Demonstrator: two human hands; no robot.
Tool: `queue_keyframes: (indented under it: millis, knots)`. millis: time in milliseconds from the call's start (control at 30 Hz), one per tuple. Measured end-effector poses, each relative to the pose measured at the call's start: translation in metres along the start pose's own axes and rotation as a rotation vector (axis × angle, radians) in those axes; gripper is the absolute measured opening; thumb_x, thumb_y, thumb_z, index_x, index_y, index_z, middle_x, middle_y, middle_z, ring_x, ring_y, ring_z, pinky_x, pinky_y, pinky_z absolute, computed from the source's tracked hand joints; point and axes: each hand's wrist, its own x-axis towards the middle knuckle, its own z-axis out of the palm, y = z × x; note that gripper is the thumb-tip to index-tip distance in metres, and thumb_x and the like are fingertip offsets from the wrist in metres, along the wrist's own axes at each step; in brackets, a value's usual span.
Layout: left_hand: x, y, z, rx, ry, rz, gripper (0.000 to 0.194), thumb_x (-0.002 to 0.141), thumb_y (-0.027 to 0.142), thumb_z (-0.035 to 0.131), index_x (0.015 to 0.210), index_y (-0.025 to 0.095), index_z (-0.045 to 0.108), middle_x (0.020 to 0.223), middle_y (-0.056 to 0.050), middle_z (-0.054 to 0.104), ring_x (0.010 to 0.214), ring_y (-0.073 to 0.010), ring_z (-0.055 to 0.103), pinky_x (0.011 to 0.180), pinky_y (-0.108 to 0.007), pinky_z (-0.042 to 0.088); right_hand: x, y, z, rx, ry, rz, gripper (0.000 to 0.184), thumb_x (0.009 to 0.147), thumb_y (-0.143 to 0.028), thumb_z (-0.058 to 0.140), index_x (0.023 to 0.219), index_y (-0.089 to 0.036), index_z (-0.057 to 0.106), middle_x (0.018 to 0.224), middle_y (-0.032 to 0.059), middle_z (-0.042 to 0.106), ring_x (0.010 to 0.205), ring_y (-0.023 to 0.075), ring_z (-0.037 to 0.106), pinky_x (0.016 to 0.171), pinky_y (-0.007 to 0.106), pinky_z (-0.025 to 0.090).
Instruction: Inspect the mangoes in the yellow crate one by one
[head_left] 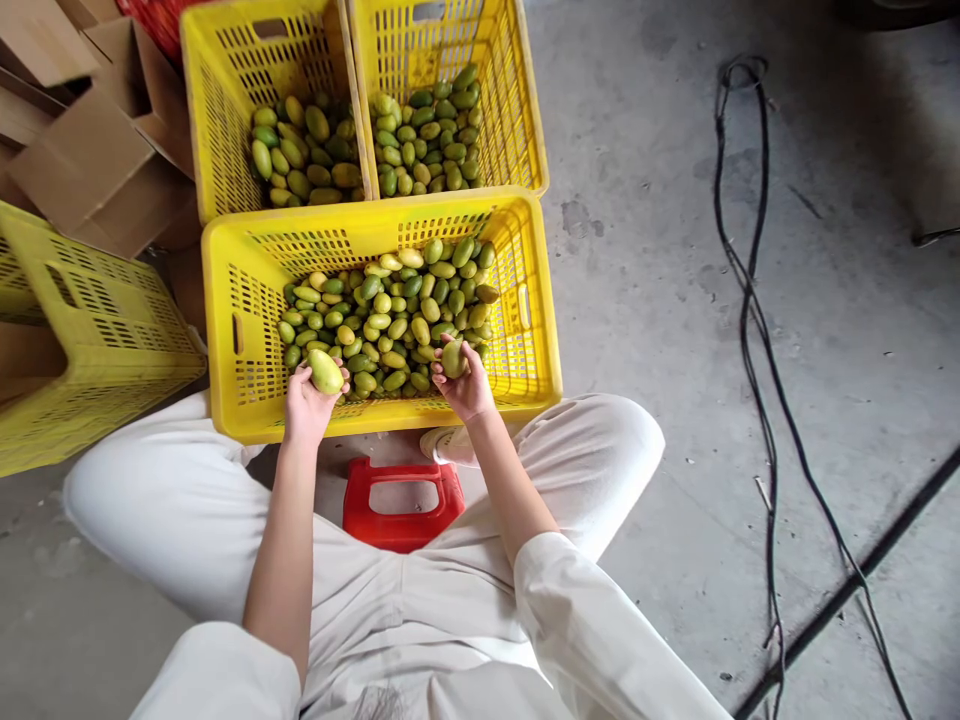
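A yellow plastic crate (pixel 225 400) stands on the floor right in front of my knees, holding several green-yellow mangoes (pixel 405 300). My left hand (pixel 306 405) is closed around one mango (pixel 325 371) at the crate's near left side. My right hand (pixel 469 385) grips another mango (pixel 453 358) over the near right part of the pile. Both hands are just above the fruit inside the crate.
Two more yellow crates (pixel 217 130) (pixel 525 120) with mangoes stand side by side behind the near one. Another yellow crate (pixel 82 350) sits at the left, with cardboard boxes (pixel 90 160) behind it. A red stool (pixel 397 505) is between my legs. Black cables (pixel 757 350) run across the concrete floor at right.
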Motion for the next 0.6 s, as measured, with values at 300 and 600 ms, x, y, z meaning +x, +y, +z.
queue_keyframes:
  millis: [300,600]
  knots:
    - [0.000,0.013,-0.012,0.167,0.064,0.290,0.039,0.063,0.036,0.089,0.095,0.023,0.072,0.104,-0.005,0.070,0.081,-0.0142,0.066,0.058,-0.020,0.052,0.003,0.002,0.001,-0.010,-0.024,-0.055,0.030,0.077,-0.045,0.071,0.101,-0.028,0.064,0.089,-0.0020,0.068,0.068,0.0106,0.060,0.053,0.019,0.048]
    - [0.004,0.008,-0.018,0.087,0.107,0.219,0.046,0.055,0.025,0.092,0.087,0.022,0.059,0.091,0.000,0.072,0.086,-0.0188,0.075,0.072,-0.024,0.061,0.004,0.008,-0.002,-0.078,0.017,-0.119,0.033,0.068,-0.040,0.082,0.088,-0.026,0.060,0.081,-0.0026,0.068,0.069,0.0100,0.057,0.051,0.017,0.044]
